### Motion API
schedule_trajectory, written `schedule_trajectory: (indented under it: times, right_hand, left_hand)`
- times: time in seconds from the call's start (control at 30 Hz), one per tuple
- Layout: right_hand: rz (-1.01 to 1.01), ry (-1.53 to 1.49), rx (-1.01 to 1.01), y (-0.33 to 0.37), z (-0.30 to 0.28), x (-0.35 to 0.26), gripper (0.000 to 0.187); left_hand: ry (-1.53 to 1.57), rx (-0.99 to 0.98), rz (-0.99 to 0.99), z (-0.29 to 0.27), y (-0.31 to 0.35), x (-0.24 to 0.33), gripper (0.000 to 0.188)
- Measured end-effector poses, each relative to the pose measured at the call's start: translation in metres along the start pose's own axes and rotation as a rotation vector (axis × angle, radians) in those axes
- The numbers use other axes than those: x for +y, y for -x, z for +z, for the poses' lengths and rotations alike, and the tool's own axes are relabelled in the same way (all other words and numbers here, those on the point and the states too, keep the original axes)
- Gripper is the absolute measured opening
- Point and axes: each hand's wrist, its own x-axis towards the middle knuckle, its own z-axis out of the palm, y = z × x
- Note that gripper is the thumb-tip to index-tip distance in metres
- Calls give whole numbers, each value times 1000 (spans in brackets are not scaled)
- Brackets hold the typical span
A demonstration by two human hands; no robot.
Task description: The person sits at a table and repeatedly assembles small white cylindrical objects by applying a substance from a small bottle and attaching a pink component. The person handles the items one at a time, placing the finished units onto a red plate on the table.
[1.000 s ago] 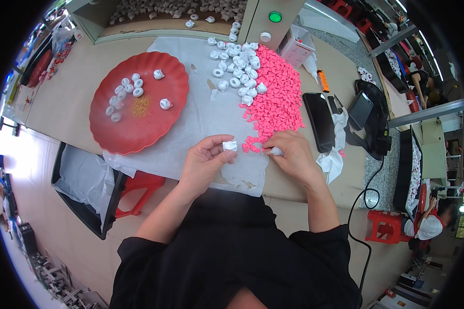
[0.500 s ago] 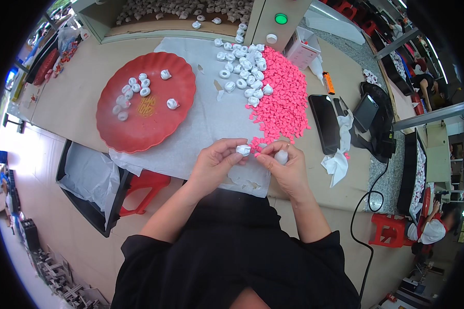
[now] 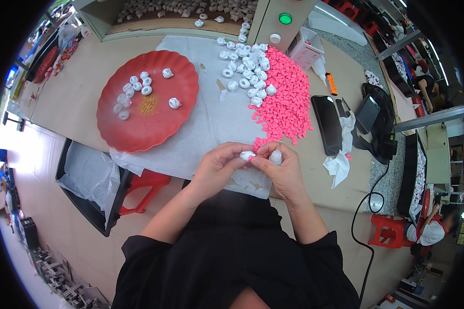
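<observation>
My left hand (image 3: 223, 167) pinches a small white figure-like piece (image 3: 246, 155) between thumb and fingertips, over the near edge of the table. Thumb and forefinger of my right hand (image 3: 283, 172) press a tiny pink piece (image 3: 250, 158) against it. A small translucent white bottle (image 3: 276, 157), probably a glue bottle, is tucked in the same right hand. Just beyond my fingers spreads a heap of small pink pieces (image 3: 286, 98), with more white pieces (image 3: 248, 64) along its left side. On the left lies a red scalloped plate (image 3: 175, 121) holding several white pieces.
White paper (image 3: 211, 110) covers the middle of the table. A black phone (image 3: 326, 123), an orange lighter (image 3: 331, 84), crumpled tissue (image 3: 339, 167) and a white box (image 3: 307, 49) lie right. An open cabinet (image 3: 185, 28) stands behind. A black paper-lined tray (image 3: 90, 177) sits lower left.
My hands have come together: the pink piece in my right fingers, earlier apart from the white piece, now meets it. The small bottle has tilted more upright in my right hand.
</observation>
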Motion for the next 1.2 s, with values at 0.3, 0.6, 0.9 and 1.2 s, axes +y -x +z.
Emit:
schedule_trajectory:
  times: [0.3, 0.6, 0.9, 1.2]
  right_hand:
    - [49, -75, 14, 2, 9, -6, 19]
    - [-97, 189, 74, -4, 4, 6, 20]
    - [-52, 129, 8, -2, 2, 0, 19]
    - [-105, 204, 36, -2, 1, 10, 14]
  left_hand:
    - [14, 19, -17, -1, 1, -3, 26]
    - [79, 13, -97, -2, 1, 1, 26]
    - [-150, 42, 114, 0, 1, 3, 27]
    - [-251, 60, 152, 3, 1, 0, 27]
